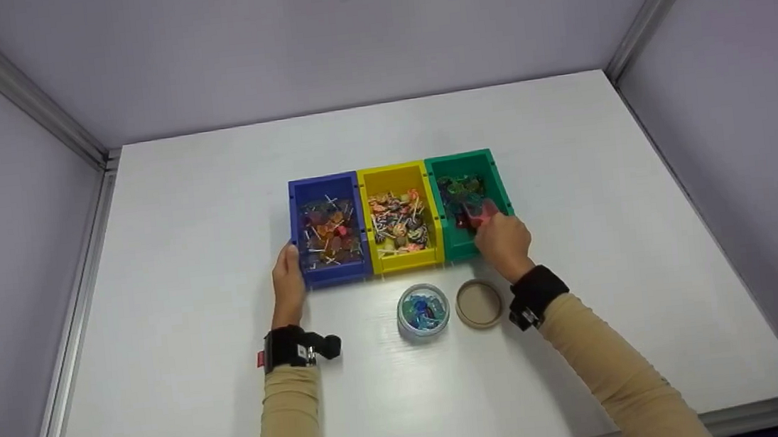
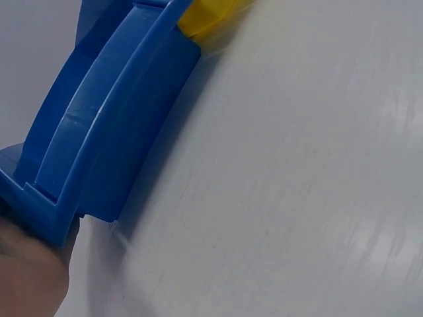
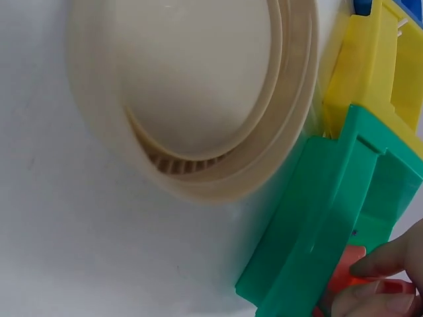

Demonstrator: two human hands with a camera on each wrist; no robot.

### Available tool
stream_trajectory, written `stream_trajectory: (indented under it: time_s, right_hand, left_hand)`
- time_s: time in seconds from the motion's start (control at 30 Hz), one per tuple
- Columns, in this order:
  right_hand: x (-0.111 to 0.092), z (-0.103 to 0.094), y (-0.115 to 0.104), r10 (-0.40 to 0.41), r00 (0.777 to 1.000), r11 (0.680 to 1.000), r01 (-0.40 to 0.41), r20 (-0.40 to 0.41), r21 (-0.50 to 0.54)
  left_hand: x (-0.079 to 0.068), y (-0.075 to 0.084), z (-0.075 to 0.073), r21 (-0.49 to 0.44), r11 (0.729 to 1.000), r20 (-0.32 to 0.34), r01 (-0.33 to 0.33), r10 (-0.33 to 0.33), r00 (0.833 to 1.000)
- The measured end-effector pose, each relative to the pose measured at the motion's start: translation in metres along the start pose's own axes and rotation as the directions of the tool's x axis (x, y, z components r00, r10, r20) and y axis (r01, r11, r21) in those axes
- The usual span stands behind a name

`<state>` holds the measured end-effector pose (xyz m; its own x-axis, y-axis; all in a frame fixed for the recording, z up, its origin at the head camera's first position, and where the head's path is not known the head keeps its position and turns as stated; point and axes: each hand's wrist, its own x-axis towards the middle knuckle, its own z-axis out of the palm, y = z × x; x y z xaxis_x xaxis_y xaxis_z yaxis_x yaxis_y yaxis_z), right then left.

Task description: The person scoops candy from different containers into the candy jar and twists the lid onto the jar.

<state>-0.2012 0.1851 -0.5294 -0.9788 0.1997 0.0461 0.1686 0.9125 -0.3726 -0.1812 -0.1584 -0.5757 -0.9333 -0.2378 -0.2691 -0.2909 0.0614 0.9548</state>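
Note:
My right hand (image 1: 503,239) grips a red scoop (image 1: 480,211) by its handle, reaching over the front of the green bin (image 1: 459,244). The scoop's head is down among the shiny green and dark red candies (image 1: 461,186) in that bin. In the right wrist view, thumb and fingers close around the red handle. My left hand (image 1: 288,282) lies along the outer left wall of the blue bin (image 1: 334,275), fingers extended; most of them are hidden behind the bin's corner in the left wrist view. The blue bin holds lollipops (image 1: 332,231) with white sticks.
Between them sits a yellow bin (image 1: 407,261) of striped lollipops, the three joined in a row. In front stand an uncovered clear jar (image 1: 405,327) with blue-green candies and a beige lid (image 1: 479,304), inside facing up. Walls surround the white table (image 1: 203,215) at the back and sides.

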Motion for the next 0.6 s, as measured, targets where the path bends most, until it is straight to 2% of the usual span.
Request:
stream_trajectory:
  time_s: [0.33, 0.6]
  right_hand:
    - [0.0049, 0.0091, 0.0012, 0.038, 0.999, 0.999, -0.037, 0.039, -0.026]
    - [0.0095, 0.0108, -0.001, -0.004, 1.0, 1.0, 0.004, -0.025, -0.004]
  left_hand:
    - [0.0006, 0.0002, -0.0001, 0.02, 1.0, 0.004, 0.013, -0.013, 1.0]
    - [0.0001, 0.0011, -0.0017, 0.03, 0.999, 0.004, 0.022, -0.022, 1.0]
